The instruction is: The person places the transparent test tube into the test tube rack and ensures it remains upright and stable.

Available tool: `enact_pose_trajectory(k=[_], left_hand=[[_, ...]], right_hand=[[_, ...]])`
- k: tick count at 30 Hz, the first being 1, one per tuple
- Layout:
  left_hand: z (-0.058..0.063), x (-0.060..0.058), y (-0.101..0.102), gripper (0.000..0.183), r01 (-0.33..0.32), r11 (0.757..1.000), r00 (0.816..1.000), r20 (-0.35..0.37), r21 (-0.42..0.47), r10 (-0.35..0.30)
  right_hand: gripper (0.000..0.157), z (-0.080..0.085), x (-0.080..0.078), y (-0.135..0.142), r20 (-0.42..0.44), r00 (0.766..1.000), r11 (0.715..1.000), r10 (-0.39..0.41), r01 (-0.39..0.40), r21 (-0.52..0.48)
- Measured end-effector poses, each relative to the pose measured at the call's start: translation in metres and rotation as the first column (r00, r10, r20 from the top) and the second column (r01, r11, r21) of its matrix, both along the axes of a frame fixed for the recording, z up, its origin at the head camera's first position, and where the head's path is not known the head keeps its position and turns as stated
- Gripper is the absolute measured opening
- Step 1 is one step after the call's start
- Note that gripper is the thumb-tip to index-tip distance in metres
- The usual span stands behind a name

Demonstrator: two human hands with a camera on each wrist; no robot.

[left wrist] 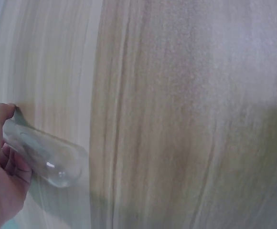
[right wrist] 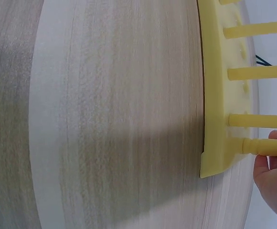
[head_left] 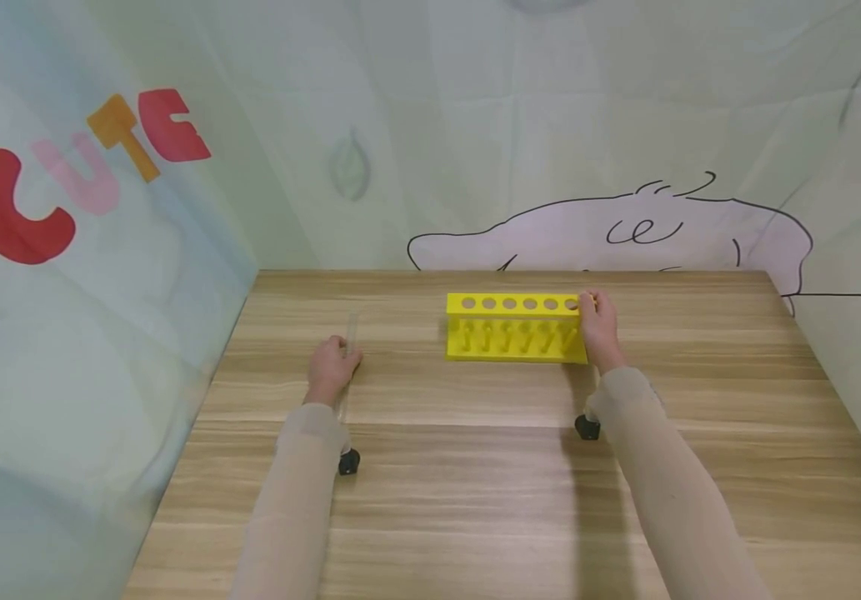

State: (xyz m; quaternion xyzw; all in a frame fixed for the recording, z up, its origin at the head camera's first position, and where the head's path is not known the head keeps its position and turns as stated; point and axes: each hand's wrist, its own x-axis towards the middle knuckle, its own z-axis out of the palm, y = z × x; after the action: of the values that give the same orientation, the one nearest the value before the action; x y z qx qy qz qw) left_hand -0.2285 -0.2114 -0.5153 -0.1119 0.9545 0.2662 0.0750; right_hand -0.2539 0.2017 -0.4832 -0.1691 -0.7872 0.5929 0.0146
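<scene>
My left hand [head_left: 331, 367] holds a clear test tube [head_left: 352, 329] over the left part of the table. In the left wrist view the tube's rounded end [left wrist: 64, 169] points away from the fingers. Toward the back of the table stands a yellow test tube rack [head_left: 516, 357], upright, with a row of round holes on top and a row of pegs behind its front edge. My right hand [head_left: 601, 329] grips the rack's right end. The right wrist view shows the fingers around the end post [right wrist: 267, 147] of the rack. No tubes are seen in its holes.
The wood-grain table [head_left: 460, 508] reaches back to a printed cloth wall [head_left: 370, 100]. Another cloth wall [head_left: 40, 350] with coloured letters borders the left side. A small black piece [head_left: 349, 462] sits by the left cuff, and another black piece [head_left: 588, 427] by the right cuff.
</scene>
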Motion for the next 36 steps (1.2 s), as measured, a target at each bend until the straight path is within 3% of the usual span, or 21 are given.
enact_pose_trajectory(k=[10, 18, 25, 26, 36], left_hand=[[-0.003, 0.002, -0.003, 0.039, 0.001, 1.000, 0.999, -0.033, 0.019, 0.000], [0.003, 0.000, -0.004, 0.032, -0.004, 0.998, 1.000, -0.012, 0.058, 0.004], [0.009, -0.001, -0.003, 0.034, 0.043, 0.999, 0.999, -0.034, 0.015, -0.042], [0.010, -0.002, -0.002, 0.033, 0.042, 0.999, 0.999, -0.011, 0.011, -0.042], [0.018, 0.000, 0.001, 0.025, 0.068, 0.998, 0.994, -0.085, 0.016, -0.067]], right_hand=[[0.029, -0.003, -0.001, -0.001, -0.025, 1.000, 1.000, -0.013, 0.013, -0.014], [0.033, -0.003, -0.001, -0.001, -0.005, 1.000, 1.000, -0.019, 0.019, -0.002], [0.036, -0.003, -0.001, -0.001, 0.001, 1.000, 1.000, -0.020, 0.020, -0.011], [0.036, -0.003, -0.001, -0.001, 0.001, 1.000, 1.000, -0.019, 0.019, -0.011], [0.039, -0.003, -0.001, -0.001, 0.012, 1.000, 1.000, -0.017, 0.017, -0.007]])
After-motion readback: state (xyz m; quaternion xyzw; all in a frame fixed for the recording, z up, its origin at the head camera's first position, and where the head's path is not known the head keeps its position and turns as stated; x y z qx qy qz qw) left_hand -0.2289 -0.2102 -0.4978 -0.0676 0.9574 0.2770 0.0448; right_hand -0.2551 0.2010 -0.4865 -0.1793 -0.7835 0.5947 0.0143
